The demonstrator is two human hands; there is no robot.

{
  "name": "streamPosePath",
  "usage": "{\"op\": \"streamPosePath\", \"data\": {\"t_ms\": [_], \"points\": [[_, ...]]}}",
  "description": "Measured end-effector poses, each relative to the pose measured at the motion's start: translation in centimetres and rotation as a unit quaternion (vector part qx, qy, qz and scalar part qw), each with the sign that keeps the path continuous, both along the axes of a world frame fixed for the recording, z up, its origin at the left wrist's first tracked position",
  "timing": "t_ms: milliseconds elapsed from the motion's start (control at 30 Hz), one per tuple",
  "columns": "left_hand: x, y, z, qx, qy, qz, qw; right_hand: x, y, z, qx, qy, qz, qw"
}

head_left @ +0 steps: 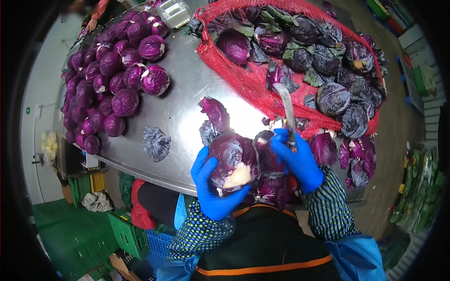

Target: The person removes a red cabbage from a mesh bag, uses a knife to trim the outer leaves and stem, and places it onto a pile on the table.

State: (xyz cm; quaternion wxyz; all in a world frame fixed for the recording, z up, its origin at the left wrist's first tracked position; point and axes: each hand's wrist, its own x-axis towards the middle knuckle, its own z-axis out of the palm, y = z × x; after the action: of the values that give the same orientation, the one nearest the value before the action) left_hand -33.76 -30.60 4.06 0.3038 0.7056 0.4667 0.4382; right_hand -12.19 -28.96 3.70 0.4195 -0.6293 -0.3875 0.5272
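Observation:
A red cabbage (pixel 224 161) with a pale cut stem end rests in my left hand (pixel 213 187), its blue-gloved fingers wrapped round the lower left side. My right hand (pixel 300 157), also gloved in blue, grips a knife (pixel 286 105) by the handle, the curved blade pointing away from me. Beneath and between the hands lie cut purple leaves (pixel 269 161), partly hidden by the cabbage. A loose purple leaf (pixel 215 112) lies just beyond the cabbage, and a dark wilted leaf (pixel 156 143) is farther left on the metal table (pixel 180 89).
Trimmed cabbages (pixel 110 64) are heaped at the table's left. A red mesh sack (pixel 234 77) holding untrimmed cabbages (pixel 333 98) lies open at the right. Stripped leaves (pixel 323 149) sit near the right edge. A clear plastic box (pixel 174 12) and another person's arm (pixel 98 11) are at the far side.

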Motion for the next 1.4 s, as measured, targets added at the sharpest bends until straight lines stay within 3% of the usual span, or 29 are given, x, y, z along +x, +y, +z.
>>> {"op": "streamPosePath", "data": {"t_ms": [33,67,200,267,300,333,367,400,433,500,533,600,633,667,700,733,800,867,933,1000,1067,1133,1167,1200,1233,1267,1300,1333,1400], "points": [[0.5,0.2,0.4,0.027,0.019,0.024,0.999,-0.8,-0.1,2.3,-0.068,0.154,0.033,0.985],[0.6,0.3,0.7,0.03,0.021,0.021,0.999,-1.4,-0.1,2.7,-0.064,0.156,0.032,0.985],[0.8,0.7,1.7,0.158,0.069,0.035,0.984,-2.2,-0.2,1.9,0.059,0.005,0.08,0.995],[0.7,0.3,2.0,0.091,0.017,0.049,0.995,-2.1,0.5,2.2,-0.025,0.006,0.009,1.0],[1.0,-0.2,1.9,-0.079,-0.158,0.045,0.983,-1.3,0.7,3.4,-0.078,0.156,-0.038,0.984],[1.8,-0.3,1.8,-0.21,-0.396,0.071,0.891,-0.2,0.9,3.1,-0.11,0.168,-0.05,0.978],[1.2,-0.1,1.2,-0.205,-0.396,0.076,0.892,1.1,1.1,3.0,-0.112,0.224,-0.017,0.968],[0.3,0.1,0.1,-0.358,-0.616,0.045,0.7,2.3,1.3,2.9,-0.115,0.28,0.016,0.953],[-0.4,0.3,-0.5,-0.467,-0.771,0.004,0.433,3.5,1.4,2.1,-0.125,0.274,0.004,0.953],[-0.2,0.3,-0.7,-0.477,-0.789,-0.051,0.384,3.4,2.3,2.0,-0.103,0.285,-0.09,0.949],[0.0,0.2,-0.9,-0.492,-0.799,-0.106,0.327,7.1,1.9,-0.5,-0.128,0.175,-0.016,0.976],[-0.4,0.5,-2.8,-0.484,-0.784,-0.185,0.343,5.9,2.3,-0.7,0.071,-0.288,-0.063,0.953],[-0.3,1.4,-3.5,-0.425,-0.662,-0.212,0.58,4.0,2.4,1.3,0.035,-0.007,-0.05,0.998],[-0.2,2.2,-3.9,-0.339,-0.491,-0.221,0.771,1.8,2.0,3.3,-0.009,0.274,-0.038,0.961],[0.0,3.0,-4.0,-0.228,-0.285,-0.218,0.905,0.9,0.9,3.0,-0.064,0.373,-0.019,0.926],[-0.3,4.4,-0.1,-0.34,-0.131,-0.21,0.907,0.2,0.0,2.8,-0.111,0.463,0.002,0.879],[-1.4,4.8,2.2,-0.497,-0.571,-0.27,0.595,-2.3,-1.5,4.4,0.158,0.197,0.137,0.958],[-1.1,4.7,1.6,-0.528,-0.504,-0.256,0.633,-2.7,-3.1,2.3,0.12,0.202,0.098,0.967],[-0.6,4.7,0.7,-0.548,-0.429,-0.247,0.674,-1.9,-3.6,1.5,0.243,-0.084,0.167,0.952],[0.5,4.0,-0.5,-0.541,-0.519,-0.162,0.641,0.1,-4.6,0.4,0.209,0.006,0.12,0.971],[1.1,3.6,-0.6,-0.531,-0.538,-0.163,0.633,3.1,-5.2,-2.4,0.089,0.349,-0.087,0.929],[1.2,3.0,-1.4,-0.524,-0.609,-0.167,0.571,6.3,0.2,4.9,-0.101,0.067,-0.084,0.989],[1.4,2.7,-1.7,-0.5,-0.728,-0.177,0.434,7.0,0.1,3.3,-0.098,0.065,-0.085,0.989],[1.4,3.1,-3.3,-0.499,-0.728,-0.179,0.434,7.9,-0.2,0.1,0.044,-0.149,-0.064,0.986],[1.4,3.7,-6.0,-0.508,-0.701,-0.212,0.454,8.3,-0.3,-1.7,0.185,-0.355,-0.038,0.916],[1.7,4.0,-7.6,-0.517,-0.673,-0.24,0.472,4.7,-0.2,4.4,-0.112,0.006,-0.079,0.991],[2.9,4.8,-3.9,-0.515,-0.785,-0.228,0.259,3.1,-0.8,3.4,-0.05,0.215,-0.07,0.973],[2.9,5.5,-2.7,-0.563,-0.732,-0.182,0.338,1.7,-2.0,3.6,-0.154,0.375,-0.094,0.909],[1.1,4.7,0.2,-0.398,-0.503,-0.277,0.716,-0.8,-2.8,3.6,0.003,0.211,0.016,0.977]]}}
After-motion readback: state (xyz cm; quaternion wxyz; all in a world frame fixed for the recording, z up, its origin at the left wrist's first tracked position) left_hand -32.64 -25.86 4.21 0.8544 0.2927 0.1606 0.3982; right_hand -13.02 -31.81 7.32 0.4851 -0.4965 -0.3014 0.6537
